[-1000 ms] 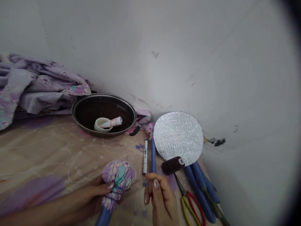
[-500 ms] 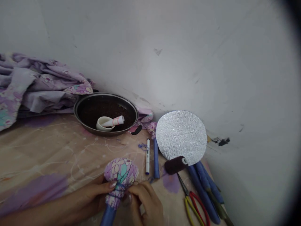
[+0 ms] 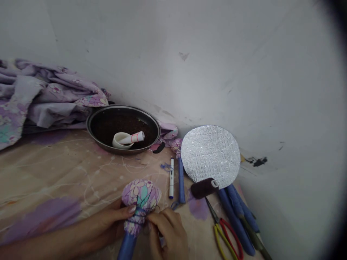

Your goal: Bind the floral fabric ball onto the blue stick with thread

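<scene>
Blk pan (image 3: 123, 106) — scissors (image 3: 216, 221), thread spool (image 3: 204, 188)

One head-worn camera looks forward and down from close above, facing a wall (image 3: 189, 72), with the left hand (image 3: 111, 224) and right hand (image 3: 169, 234) along the frame's bottom edge.

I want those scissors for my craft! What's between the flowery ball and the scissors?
In the head view, a white marker pen and a blue stick lie side by side between the flowery ball and the scissors, on the patterned sheet.

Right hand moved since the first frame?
Yes: the right hand has moved left, judged against the white marker pen, and now touches the fabric bundle.
</scene>
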The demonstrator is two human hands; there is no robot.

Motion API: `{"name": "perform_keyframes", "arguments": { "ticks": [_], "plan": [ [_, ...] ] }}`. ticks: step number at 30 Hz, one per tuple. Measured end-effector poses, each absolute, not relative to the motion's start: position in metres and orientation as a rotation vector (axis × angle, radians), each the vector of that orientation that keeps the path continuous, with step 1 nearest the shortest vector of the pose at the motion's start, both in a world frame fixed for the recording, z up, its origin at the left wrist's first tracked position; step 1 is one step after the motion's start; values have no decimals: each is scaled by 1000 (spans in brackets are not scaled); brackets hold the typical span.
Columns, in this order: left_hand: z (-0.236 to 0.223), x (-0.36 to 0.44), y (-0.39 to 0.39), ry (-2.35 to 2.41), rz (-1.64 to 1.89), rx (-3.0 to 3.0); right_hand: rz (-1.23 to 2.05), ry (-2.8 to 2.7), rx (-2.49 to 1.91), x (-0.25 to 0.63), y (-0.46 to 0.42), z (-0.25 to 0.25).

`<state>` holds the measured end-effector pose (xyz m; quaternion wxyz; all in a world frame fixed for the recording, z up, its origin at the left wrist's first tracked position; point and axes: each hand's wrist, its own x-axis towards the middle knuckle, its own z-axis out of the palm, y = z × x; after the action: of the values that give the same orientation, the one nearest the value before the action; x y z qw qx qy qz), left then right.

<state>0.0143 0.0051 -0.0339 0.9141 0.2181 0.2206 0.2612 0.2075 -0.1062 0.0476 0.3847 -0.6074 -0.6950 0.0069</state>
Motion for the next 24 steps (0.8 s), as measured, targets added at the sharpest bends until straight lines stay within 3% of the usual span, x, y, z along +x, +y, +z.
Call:
{"name": "perform_keyframes", "arguments": {
  "ticks": [9,24],
  "plan": [
    [5,5,9,444,473,486,-4,-1753,-1554,205,-105,44],
    [7,1,3,491,504,512,33,-1700,-1596,198,-107,44]
  ]
}}
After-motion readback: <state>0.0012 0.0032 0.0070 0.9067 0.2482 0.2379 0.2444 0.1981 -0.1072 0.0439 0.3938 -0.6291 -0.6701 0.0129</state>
